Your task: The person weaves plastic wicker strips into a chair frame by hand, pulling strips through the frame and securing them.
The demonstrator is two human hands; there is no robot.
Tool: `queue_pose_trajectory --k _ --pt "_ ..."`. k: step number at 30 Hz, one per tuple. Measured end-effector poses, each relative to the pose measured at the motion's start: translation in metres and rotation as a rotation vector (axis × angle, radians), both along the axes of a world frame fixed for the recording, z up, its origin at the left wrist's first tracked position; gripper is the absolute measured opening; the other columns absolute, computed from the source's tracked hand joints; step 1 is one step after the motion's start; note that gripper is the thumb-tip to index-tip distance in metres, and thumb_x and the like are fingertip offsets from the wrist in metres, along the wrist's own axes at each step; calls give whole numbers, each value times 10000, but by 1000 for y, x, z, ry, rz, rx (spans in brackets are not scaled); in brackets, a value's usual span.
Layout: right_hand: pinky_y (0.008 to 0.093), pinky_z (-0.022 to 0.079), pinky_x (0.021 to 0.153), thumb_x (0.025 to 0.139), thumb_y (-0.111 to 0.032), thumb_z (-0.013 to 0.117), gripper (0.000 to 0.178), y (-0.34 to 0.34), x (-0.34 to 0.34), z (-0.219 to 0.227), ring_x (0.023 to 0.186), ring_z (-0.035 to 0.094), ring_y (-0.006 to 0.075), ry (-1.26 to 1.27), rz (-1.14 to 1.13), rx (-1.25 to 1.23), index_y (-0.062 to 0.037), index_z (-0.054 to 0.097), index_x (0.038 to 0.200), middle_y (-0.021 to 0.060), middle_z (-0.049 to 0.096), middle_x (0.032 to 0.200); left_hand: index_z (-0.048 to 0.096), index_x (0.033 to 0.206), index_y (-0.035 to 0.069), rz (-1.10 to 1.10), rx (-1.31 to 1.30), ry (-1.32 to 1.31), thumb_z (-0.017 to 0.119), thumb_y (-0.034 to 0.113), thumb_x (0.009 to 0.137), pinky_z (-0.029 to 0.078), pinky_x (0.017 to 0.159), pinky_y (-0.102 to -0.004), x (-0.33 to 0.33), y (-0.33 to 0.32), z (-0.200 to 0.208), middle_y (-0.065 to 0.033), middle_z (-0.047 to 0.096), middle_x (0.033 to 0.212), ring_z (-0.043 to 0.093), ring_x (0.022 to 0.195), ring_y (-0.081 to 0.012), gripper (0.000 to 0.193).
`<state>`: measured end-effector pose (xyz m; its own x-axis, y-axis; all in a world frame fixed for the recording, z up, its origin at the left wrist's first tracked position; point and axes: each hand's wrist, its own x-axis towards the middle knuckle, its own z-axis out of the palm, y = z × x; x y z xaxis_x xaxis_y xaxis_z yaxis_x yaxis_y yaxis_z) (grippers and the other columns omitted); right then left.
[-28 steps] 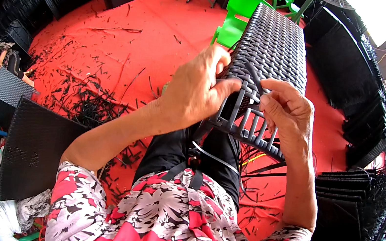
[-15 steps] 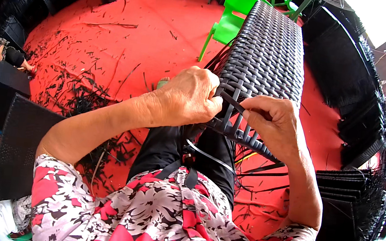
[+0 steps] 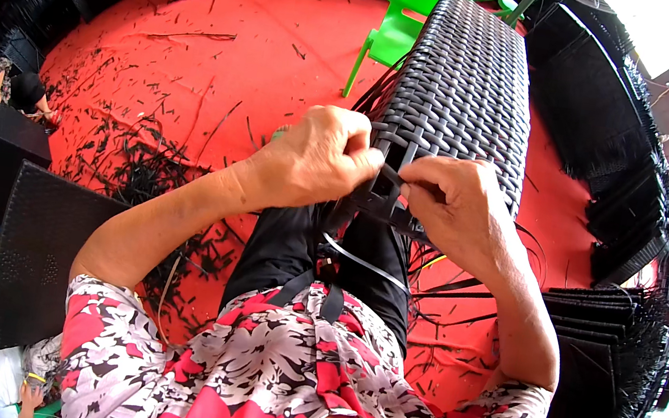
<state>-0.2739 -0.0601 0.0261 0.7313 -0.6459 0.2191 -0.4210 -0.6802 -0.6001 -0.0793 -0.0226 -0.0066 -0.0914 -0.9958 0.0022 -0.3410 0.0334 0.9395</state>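
Note:
A dark grey woven wicker panel (image 3: 465,82) reaches from my lap toward a green chair, its near end showing open strands over a frame. My left hand (image 3: 320,160) is closed at the panel's near left corner, thumb and finger pinched on a flat black weaving strip (image 3: 392,173). Close beside it, my right hand (image 3: 458,213) pinches the same strip further right, above the unfilled strands. Only a short piece of the strip shows between the two hands; the fingers hide the rest.
A green plastic chair (image 3: 400,26) stands behind the panel. Black strip offcuts (image 3: 151,175) litter the red floor covering (image 3: 273,38). Stacked black woven panels (image 3: 593,100) line the right side. At far left, another person (image 3: 5,90) sits by a black panel (image 3: 46,254).
My right hand has shifted slightly left, closer to my left hand, so less strip shows between them. My left hand has moved a little. The view has tilted slightly.

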Motion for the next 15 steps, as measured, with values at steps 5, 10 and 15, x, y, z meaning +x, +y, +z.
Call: queue_pose_trajectory --k 5,10,15 --pt "413 472 623 755 -43 616 99 -9 11 -13 681 609 378 -74 23 -9 30 624 822 205 597 705 562 851 21 14 287 487 577 179 921 484 461 -247 13 -2 -24 -66 609 719 589 538 -128 173" --pt "387 482 641 779 -84 651 131 -8 5 -8 720 617 338 -91 -7 -81 8 642 872 170 610 765 563 816 48 48 270 738 607 153 890 426 422 -251 21 -13 -22 -51 589 681 546 497 -116 136" --pt "395 472 755 801 -128 650 212 -3 -63 2 890 584 309 65 -478 -597 -27 652 988 125 617 945 618 852 20 318 -192 587 627 110 842 421 479 -220 119 -20 -15 -14 567 697 530 565 -89 90"
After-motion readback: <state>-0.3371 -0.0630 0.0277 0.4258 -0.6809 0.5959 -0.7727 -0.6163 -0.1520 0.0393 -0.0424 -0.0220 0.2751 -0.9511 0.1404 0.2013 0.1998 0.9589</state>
